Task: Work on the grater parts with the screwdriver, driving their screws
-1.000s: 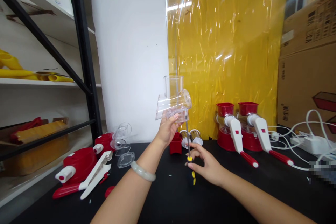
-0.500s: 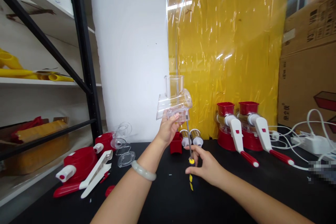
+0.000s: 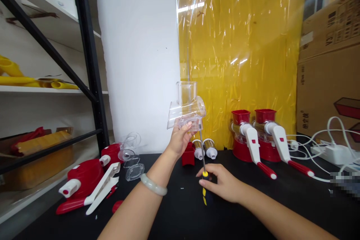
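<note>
The counter (image 3: 180, 217) is cut off below. Above it, the left hand (image 3: 180, 139) grips the housing (image 3: 185, 109), clear and shiny, its base partly hidden behind this hand. The right hand (image 3: 222, 183) holds the screwdriver (image 3: 204, 162), whose tip is hard to distinguish.

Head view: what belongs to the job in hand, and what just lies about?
In the job:
clear housing, in left hand
screwdriver, in right hand, tip at the housing's base
probably the metal drums

Lying about, it seems:
cardboard box
white adapter
yellow tubes
</note>
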A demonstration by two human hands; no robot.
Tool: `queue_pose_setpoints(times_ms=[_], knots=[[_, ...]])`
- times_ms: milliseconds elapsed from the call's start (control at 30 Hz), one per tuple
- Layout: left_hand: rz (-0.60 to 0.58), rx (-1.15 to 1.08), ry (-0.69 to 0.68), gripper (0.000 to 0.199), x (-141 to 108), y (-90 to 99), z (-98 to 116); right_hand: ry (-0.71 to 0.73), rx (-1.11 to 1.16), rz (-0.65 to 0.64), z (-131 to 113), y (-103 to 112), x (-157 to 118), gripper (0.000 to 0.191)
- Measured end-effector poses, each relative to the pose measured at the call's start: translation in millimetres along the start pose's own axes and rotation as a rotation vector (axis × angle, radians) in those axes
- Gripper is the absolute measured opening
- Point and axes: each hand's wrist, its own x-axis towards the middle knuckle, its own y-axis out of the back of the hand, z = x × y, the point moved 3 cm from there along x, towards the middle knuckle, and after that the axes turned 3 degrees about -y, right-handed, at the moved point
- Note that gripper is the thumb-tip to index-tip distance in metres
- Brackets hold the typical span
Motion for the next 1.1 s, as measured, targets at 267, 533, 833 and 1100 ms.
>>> queue_pose_setpoints(times_ms=[267, 533, 833, 1100], knots=[[0.046, -0.026, -0.001, 0.048, 2.0, 1.9, 1.1, -0.002, 0.000, -0.022, -0.1, 0.5, -0.8, 0.021], [0.089, -0.012, -0.023, 0.047, 3.4, 4.2, 1.3, -0.029, 0.125, -0.047, 7.4, -5.5, 1.7, 0.032], [0.020, 0.027, -0.025, 0.051, 2.3, 1.3, -0.2, -0.064, 0.157, -0.054, 6.8, -7.2, 2.1, 0.032], [0.008, 0.023, -0.026, 0.050, 2.8, 2.4, 0.2, -0.063, 0.201, -0.067, 7.3, -8.6, 1.3, 0.027]])
